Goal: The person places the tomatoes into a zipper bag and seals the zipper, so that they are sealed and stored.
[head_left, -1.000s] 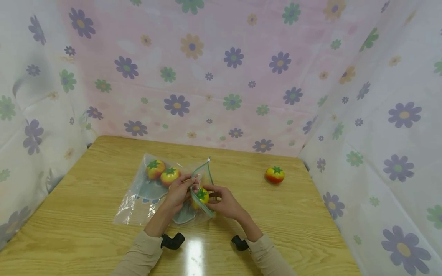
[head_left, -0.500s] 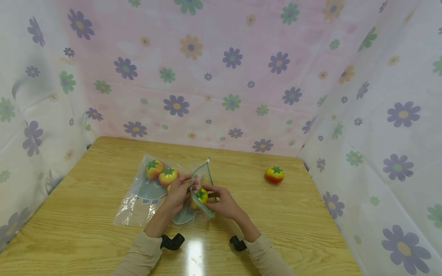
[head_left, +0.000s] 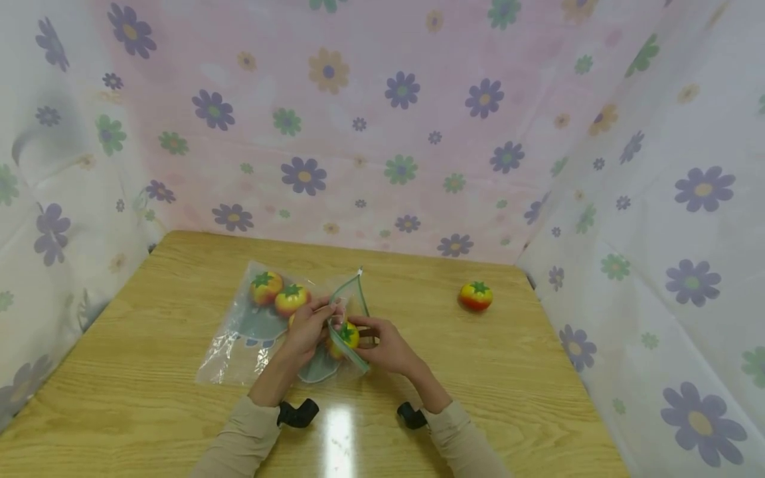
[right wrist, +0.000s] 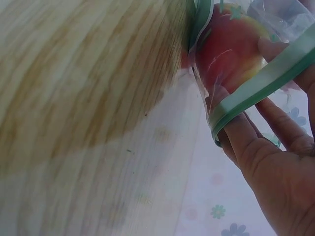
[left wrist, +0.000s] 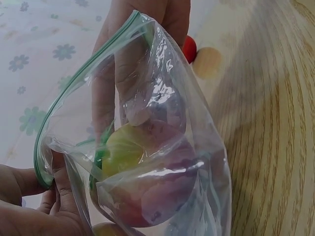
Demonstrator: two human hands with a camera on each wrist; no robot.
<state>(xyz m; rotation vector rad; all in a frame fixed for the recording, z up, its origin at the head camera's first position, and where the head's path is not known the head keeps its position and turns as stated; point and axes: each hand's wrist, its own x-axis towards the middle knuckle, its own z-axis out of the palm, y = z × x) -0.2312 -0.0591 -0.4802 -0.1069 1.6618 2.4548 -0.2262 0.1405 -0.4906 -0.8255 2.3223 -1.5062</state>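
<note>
A clear zip bag (head_left: 218,362) with a green-edged mouth lies on the table, two yellow-red toy tomatoes (head_left: 266,288) showing in its far left part. Another tomato's edge peeks out beside my left hand (head_left: 306,332), which pinches the bag's green rim (left wrist: 42,147) and keeps the mouth apart. My right hand (head_left: 391,348) reaches in through that opening, thumb and fingers around a toy tomato (left wrist: 147,172) just inside. Clear plastic overlaps this tomato in the left wrist view. In the right wrist view, the green zip strip (right wrist: 270,81) crosses over the fingers (right wrist: 241,132).
One more toy tomato (head_left: 475,297) stands alone on the wooden table (head_left: 496,372), toward the right. Flower-patterned cloth (head_left: 370,153) hangs behind the table and along both sides. Black wrist mounts (head_left: 299,413) sit at both sleeves.
The toy tomato under my right hand has shifted slightly left, deeper into the bag. The tomatoes in the bag have edged left a little. My left hand keeps its place on the rim.
</note>
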